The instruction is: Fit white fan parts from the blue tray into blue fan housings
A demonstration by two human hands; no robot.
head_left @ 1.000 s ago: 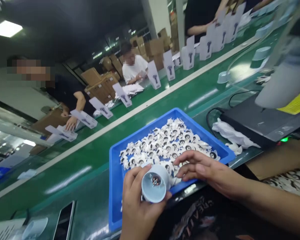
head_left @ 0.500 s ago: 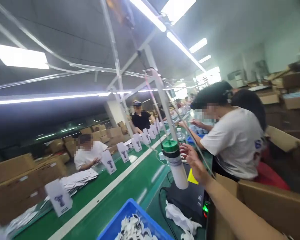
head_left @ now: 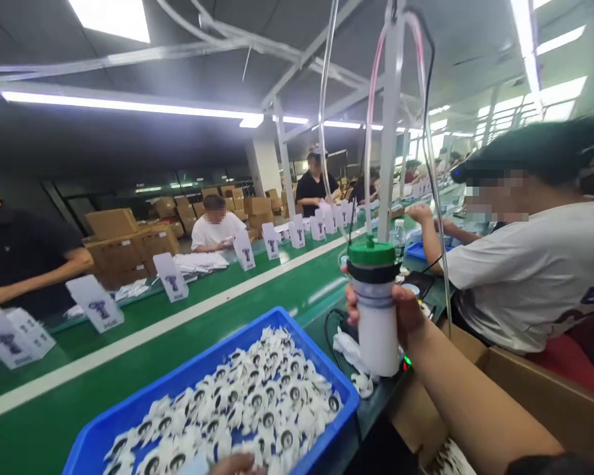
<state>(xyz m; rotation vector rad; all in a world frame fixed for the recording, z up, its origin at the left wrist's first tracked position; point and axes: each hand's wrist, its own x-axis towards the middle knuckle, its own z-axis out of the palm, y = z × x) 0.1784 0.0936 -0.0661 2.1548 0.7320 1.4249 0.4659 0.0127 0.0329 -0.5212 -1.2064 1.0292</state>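
The right hand (head_left: 406,316) has its fingers wrapped tight round a hanging white tool (head_left: 377,323) with a green cap (head_left: 373,253), just below the dark band. It looks stiff and smooth, its weight probably carried by the hoses (head_left: 371,112) above, so mid-body is the firm grip. Only a sliver of the left hand (head_left: 235,465) shows, finger state unclear, at the blue tray (head_left: 188,379) of small white fans (head_left: 257,402), light and likely brittle.

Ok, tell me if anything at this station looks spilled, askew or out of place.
Nothing is spilled or damaged. The right hand grips the upright white dispenser bottle with the green cap. The small white parts lie jumbled in the blue tray, all inside its rim. A crumpled white cloth lies loose beside the bottle.
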